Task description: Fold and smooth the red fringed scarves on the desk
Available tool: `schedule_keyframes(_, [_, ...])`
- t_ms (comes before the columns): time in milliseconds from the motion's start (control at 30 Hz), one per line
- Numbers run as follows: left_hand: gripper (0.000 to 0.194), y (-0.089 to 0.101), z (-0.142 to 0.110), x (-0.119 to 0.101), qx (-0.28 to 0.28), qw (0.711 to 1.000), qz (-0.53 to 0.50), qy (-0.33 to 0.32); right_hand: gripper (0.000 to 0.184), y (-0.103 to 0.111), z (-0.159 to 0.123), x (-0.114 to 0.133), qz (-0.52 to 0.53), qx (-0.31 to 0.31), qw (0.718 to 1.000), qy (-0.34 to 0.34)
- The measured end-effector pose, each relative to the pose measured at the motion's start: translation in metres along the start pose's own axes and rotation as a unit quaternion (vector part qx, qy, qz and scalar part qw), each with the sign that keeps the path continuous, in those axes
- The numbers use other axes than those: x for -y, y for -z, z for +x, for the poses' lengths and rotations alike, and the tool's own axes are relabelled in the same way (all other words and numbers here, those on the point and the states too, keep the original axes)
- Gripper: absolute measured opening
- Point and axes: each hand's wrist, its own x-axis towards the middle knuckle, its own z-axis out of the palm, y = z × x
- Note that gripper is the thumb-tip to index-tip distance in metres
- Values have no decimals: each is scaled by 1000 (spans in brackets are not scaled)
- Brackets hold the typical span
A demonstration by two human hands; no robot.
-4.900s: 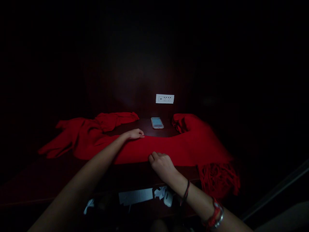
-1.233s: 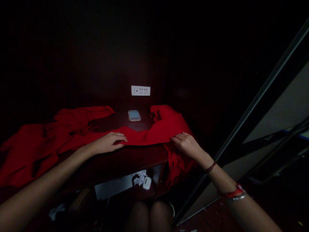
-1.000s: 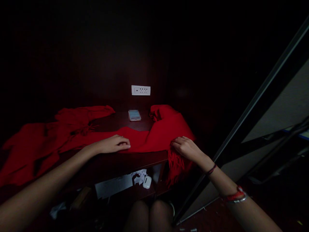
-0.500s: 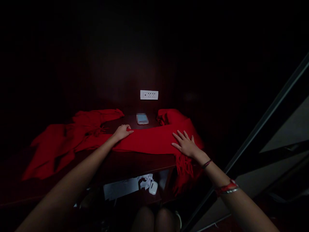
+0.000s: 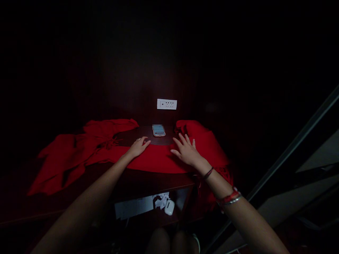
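A red fringed scarf (image 5: 156, 160) stretches across the dark desk, with bunched folds at the left and more cloth hanging over the edge at the right. My left hand (image 5: 139, 146) is at the scarf's far edge, thumb and fingers apart, gripping nothing. Over the right part of the cloth is my right hand (image 5: 186, 151), fingers spread and palm down; whether it touches the fabric I cannot tell. A phone (image 5: 158, 131) with a lit, blurred screen lies on the desk just beyond the two hands.
A white wall socket (image 5: 166, 104) sits on the dark back panel. Below the desktop, a lower shelf holds a white earbud case (image 5: 169, 207), crumpled paper (image 5: 161, 200) and a flat sheet (image 5: 136, 207). At the right a metal-edged frame (image 5: 288, 151) slants upward.
My right hand has moved left and slightly away from me across the scarf. My left hand has loosened, its thumb and fingers now apart. The view has shifted slightly.
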Motion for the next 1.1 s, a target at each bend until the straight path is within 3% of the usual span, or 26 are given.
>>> schedule_keyframes(167, [41, 4, -6, 19, 3, 999, 32, -13, 61, -26, 49, 65, 75, 45, 996, 9])
schedule_keyframes(300, [37, 0, -12, 29, 39, 995, 70, -56, 60, -52, 80, 89, 95, 45, 994, -8])
schedule_keyframes(433, [35, 6, -9, 32, 43, 994, 79, -54, 55, -60, 90, 77, 111, 53, 992, 27])
schedule_keyframes(533, [38, 22, -4, 34, 89, 991, 94, -40, 41, -57, 91, 59, 93, 82, 991, 52])
schedule_keyframes(667, [36, 43, -3, 42, 149, 982, 118, -2, 25, -58, 93, 45, 59, 119, 990, 36])
schedule_keyframes(833, [21, 56, -7, 53, 196, 973, 119, 0, 24, -63, 97, 44, 70, 96, 992, 28])
schedule_keyframes(900, [19, 60, -7, 51, 138, 984, 111, -28, 22, -62, 98, 44, 80, 84, 993, 25])
schedule_keyframes(1033, [22, 65, -10, 32, -62, 993, 67, -75, 25, -58, 98, 47, 145, 30, 987, 58])
schedule_keyframes(1100, [23, 65, -13, 20, -84, 990, 48, -98, 37, -58, 98, 52, 252, -19, 962, 107])
